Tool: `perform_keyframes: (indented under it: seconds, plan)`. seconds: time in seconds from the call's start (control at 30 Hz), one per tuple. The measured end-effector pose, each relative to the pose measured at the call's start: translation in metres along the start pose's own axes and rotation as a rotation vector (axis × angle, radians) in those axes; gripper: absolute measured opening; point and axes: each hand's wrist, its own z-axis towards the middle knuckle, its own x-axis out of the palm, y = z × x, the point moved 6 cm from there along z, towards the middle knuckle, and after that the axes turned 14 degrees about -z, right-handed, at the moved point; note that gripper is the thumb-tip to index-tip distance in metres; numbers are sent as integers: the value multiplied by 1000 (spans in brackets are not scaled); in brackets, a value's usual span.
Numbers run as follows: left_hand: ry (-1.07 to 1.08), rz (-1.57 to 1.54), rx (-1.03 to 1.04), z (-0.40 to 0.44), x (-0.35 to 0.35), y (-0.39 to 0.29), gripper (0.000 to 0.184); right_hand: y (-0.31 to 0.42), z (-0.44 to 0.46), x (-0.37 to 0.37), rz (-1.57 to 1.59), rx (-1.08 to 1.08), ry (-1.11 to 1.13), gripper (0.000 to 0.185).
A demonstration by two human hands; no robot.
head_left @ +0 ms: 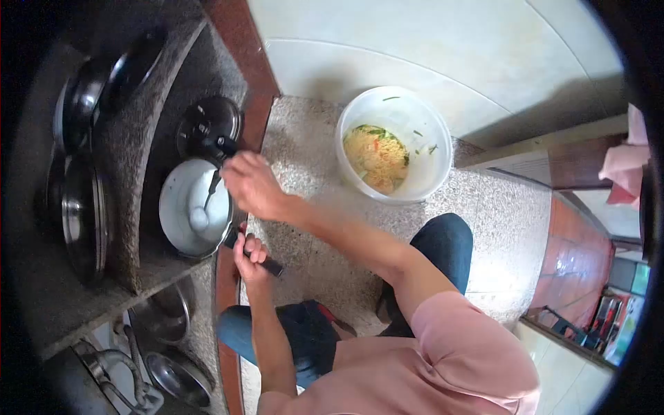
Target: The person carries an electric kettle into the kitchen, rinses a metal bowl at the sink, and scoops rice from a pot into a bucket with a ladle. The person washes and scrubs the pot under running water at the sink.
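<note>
A pot with a white inside point(181, 232) sits in the lower opening of the dark stone shelf. Its black handle point(274, 268) sticks out towards me, and my left hand point(253, 257) is closed around it. My right hand point(250, 185) grips a ladle point(198, 219) with a black handle. The ladle's round bowl is down inside the pot, near its bottom. Just behind the pot, a dark, shiny lidded vessel or lid point(197, 131) is partly covered by the ladle's handle end and the pot.
A white plastic bucket point(436, 142) holding noodles and green bits stands on the speckled floor point(297, 124) by the tiled wall. Metal pots point(83, 214) fill the upper shelf, and steel bowls point(178, 373) sit lower left. My bent knee point(446, 245) is beside the bucket.
</note>
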Motion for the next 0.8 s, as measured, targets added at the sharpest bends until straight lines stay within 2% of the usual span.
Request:
perform_keyframes:
  seconds: [0.1,0.13,0.17,0.23,0.33,0.47,0.57,0.63,0.8]
  plan:
    - [-146,-35,-32,-24,26,-15,30,11,-17,-36,-13,-73,26,20]
    - [-123,43,-67,-31,19,-22,30,13,-22,-48,-29,-80,37,20]
    - [-226,185,-76,-43,3,-30,32,14,-27,-59,-42,-82,51,20]
    - [-254,390,-35,-78,50,-5,33,15,-32,-75,-45,-81,63,21]
    - [-197,554,-82,-104,90,13,37,14,-30,-105,-115,-132,59,23]
    - [-159,713,-144,-116,141,48,41,0,-36,-127,-308,-83,415,25]
    - [-110,925,-178,-116,184,82,52,-10,-35,-169,-443,-111,461,24]
    - [-116,1020,-187,-114,208,100,54,-33,-41,-169,-497,-62,461,23]
    - [-71,1195,-208,-108,247,130,44,-70,-51,-203,-561,-45,475,23]
